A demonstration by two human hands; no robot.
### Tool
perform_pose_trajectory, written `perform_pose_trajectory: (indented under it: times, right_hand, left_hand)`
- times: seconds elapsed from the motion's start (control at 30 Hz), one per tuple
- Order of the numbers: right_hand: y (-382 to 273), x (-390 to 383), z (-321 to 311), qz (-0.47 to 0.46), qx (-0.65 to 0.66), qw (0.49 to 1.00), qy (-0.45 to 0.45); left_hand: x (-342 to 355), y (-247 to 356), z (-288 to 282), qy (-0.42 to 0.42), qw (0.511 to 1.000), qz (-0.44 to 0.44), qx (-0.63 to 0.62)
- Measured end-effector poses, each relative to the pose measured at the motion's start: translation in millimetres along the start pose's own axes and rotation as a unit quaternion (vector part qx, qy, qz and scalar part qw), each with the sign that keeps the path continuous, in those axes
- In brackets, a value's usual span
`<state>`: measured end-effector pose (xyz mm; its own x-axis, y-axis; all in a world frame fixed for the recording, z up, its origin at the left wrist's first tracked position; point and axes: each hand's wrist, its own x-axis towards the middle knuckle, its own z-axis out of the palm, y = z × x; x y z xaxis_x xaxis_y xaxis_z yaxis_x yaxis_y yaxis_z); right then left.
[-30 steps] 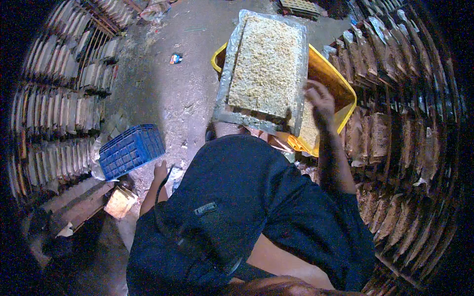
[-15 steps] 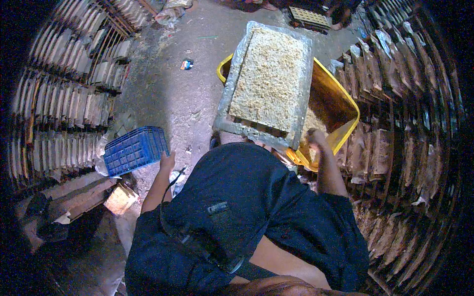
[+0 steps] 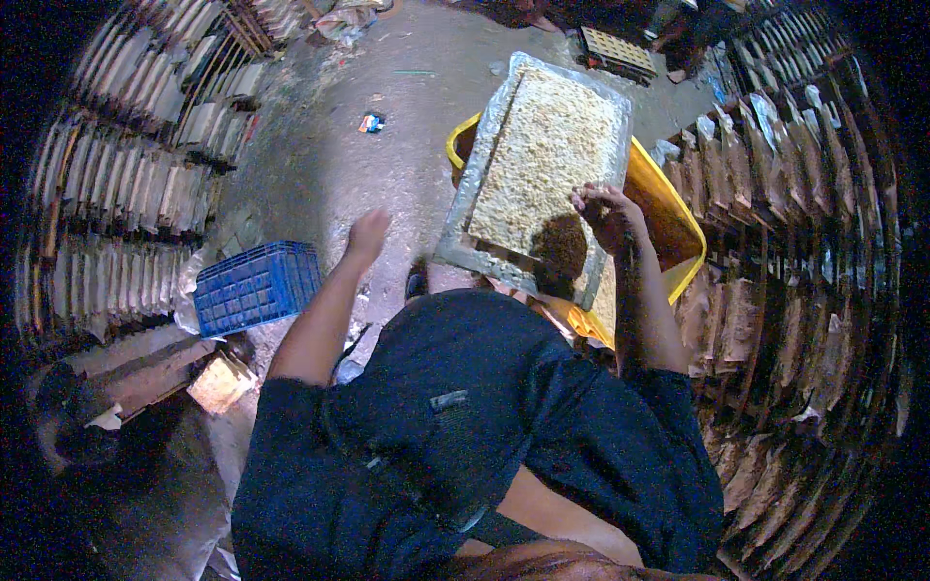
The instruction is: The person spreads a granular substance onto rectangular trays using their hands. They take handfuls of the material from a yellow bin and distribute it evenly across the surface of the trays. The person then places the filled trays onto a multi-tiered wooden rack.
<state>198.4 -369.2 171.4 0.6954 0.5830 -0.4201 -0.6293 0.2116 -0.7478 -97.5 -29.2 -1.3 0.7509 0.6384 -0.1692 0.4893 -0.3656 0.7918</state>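
A rectangular tray [image 3: 528, 281] lined with clear plastic lies tilted across a yellow tub [image 3: 690, 208]. Pale, grainy material [image 3: 542, 145], like cooked beans or grain, covers it in an even layer. Over the tray's right edge is my right hand [image 3: 610, 215], its fingers curled; whatever they hold cannot be made out. It casts a dark shadow on the tray's near right corner. More of the pale grains show in the tub below. My left hand [image 3: 368, 237] hangs above the floor left of the tray, touching nothing visible, its fingers blurred.
A blue plastic crate [image 3: 257, 289] sits to the left. Racks packed with upright slabs line the left [image 3: 145, 189] and right [image 3: 746, 310] sides. On the concrete floor lies a small colourful packet [image 3: 371, 123]. A perforated yellowish crate [image 3: 617, 53] and partly seen people are at the far right.
My right hand has risen from the yellow tub to above the tray's right edge. My left hand has left the blue crate's edge and moved forward and right.
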Motion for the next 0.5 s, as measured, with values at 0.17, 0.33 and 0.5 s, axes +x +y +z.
perform_pose_trajectory:
  times: [0.17,0.33,0.5]
  right_hand:
    - [-15.5,23.2,37.3,-0.004,-0.052,0.998,-0.027]
    - [-31.5,85.4,40.0,-0.046,-0.180,0.982,-0.024]
    - [-48.7,171.1,38.5,-0.215,-0.351,0.901,-0.139]
  left_hand:
    - [82.7,185.5,25.7,-0.166,0.856,0.036,-0.488]
    - [155.8,237.1,87.4,-0.192,0.827,0.044,-0.527]
    - [245.0,234.6,134.3,-0.307,0.719,0.157,-0.603]
